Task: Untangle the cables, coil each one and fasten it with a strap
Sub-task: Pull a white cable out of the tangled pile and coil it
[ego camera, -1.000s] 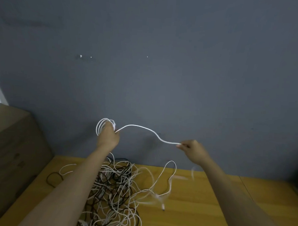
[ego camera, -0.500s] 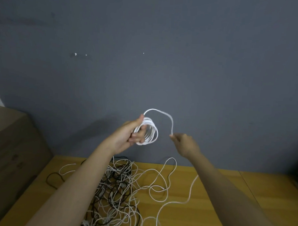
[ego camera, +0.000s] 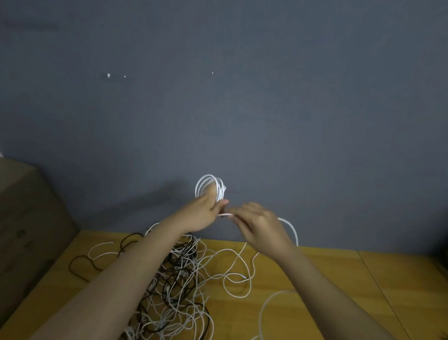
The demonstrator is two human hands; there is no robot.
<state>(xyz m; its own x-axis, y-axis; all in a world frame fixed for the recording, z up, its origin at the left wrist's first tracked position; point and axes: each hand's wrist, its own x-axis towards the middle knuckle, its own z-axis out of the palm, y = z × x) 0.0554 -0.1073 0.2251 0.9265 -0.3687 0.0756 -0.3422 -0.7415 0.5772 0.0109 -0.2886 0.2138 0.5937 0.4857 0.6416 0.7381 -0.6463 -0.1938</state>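
Both hands meet above the desk (ego camera: 328, 282): left hand (ego camera: 203, 212) grips a white coil (ego camera: 209, 186), right hand (ego camera: 257, 224) seemingly pinches its cable (ego camera: 291, 228).

A cable tangle (ego camera: 176, 291) lies on the table (ego camera: 328, 277), a cardboard box (ego camera: 17, 227) to its left, wall (ego camera: 246, 93) behind.

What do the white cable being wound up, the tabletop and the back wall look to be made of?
White cable coil: probably a plastic or rubber jacket; smooth, and it bends into tight loops in the left hand.
Tabletop: seemingly wood or wood-look laminate; yellow-brown, faint grain, a straight seam between panels.
Wall: looks like matte grey paint over plaster, with small white chips; the base cannot be told.
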